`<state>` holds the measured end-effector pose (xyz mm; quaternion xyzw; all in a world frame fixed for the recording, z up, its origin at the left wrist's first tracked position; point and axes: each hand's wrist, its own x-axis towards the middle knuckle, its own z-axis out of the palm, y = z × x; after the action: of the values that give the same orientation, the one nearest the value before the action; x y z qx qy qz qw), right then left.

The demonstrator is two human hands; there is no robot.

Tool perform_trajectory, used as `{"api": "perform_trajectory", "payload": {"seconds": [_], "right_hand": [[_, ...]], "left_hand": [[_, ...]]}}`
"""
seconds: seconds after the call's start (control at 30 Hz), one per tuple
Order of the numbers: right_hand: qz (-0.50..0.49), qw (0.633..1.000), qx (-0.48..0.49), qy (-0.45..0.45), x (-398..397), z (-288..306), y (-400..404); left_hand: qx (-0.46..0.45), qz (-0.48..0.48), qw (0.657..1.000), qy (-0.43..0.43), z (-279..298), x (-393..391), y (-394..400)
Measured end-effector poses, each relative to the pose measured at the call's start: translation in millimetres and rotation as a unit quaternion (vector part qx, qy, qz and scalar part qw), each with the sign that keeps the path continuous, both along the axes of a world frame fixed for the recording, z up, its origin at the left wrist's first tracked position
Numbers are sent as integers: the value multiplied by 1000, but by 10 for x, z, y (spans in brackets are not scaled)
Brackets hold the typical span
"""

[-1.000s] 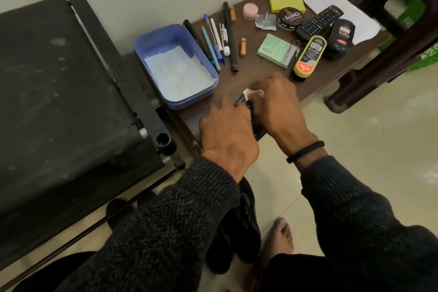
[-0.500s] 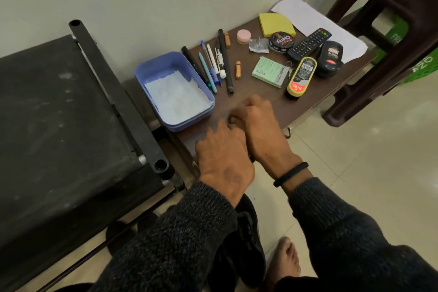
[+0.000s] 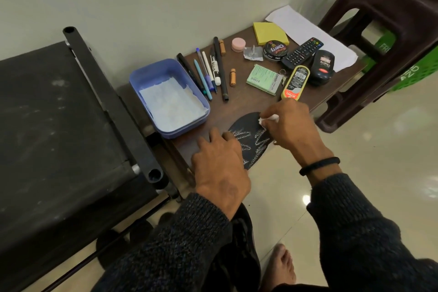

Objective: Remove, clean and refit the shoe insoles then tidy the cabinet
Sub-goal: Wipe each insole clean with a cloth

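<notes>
My right hand [image 3: 288, 125], its grip pinched on the tissue [image 3: 266, 119], has wiped up to the toe of the insole [image 3: 248, 140] (half a second ago it was lower), my left hand [image 3: 219, 161] pressing flat, so cleaning continues.

Insole [image 3: 248, 140] heel hidden under left hand [image 3: 220, 168]; shoe [image 3: 241, 256] partly behind sleeve.

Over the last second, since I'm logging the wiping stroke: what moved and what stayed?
The right hand, pinching the white wipe, slid from the insole's middle out to its rounded end, baring the black patterned insole that both hands had hidden half a second ago. The left hand kept pressing the insole's near part flat on the table. The blue tray, pens and polish tins stayed put.
</notes>
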<state>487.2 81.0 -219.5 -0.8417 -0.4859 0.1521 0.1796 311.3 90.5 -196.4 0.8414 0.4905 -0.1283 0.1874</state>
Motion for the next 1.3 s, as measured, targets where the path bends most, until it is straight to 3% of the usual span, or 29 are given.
{"api": "perform_trajectory", "payload": {"seconds": [0.17,0.4,0.6,0.67,0.9,1.03,1.2,1.3], "right_hand": [[85,983,-152,59,62,174,-154],[10,1000,3,-22,102,-42,-88],[113,986,-122,-13,-37,64,-223],[115,989,-92,-6,-63,51,-259],[-26,998,29,-57,13,-177,-65],[11,997,-8,-82,-122,-96,-24],[137,980,-145,-20,-271,-55,-85],[87,993,-80,-4,-223,-74,-92]], "left_hand": [[0,0,1000,-9,-32,-4,-8],[10,-1,1000,-1,-30,47,-19],[18,0,1000,7,-57,72,-47],[22,-5,1000,6,-58,77,-28],[10,-4,1000,5,-56,81,-11],[12,-3,1000,8,-60,81,-12],[3,-1,1000,10,-63,91,9],[4,2,1000,2,-61,87,11]]}}
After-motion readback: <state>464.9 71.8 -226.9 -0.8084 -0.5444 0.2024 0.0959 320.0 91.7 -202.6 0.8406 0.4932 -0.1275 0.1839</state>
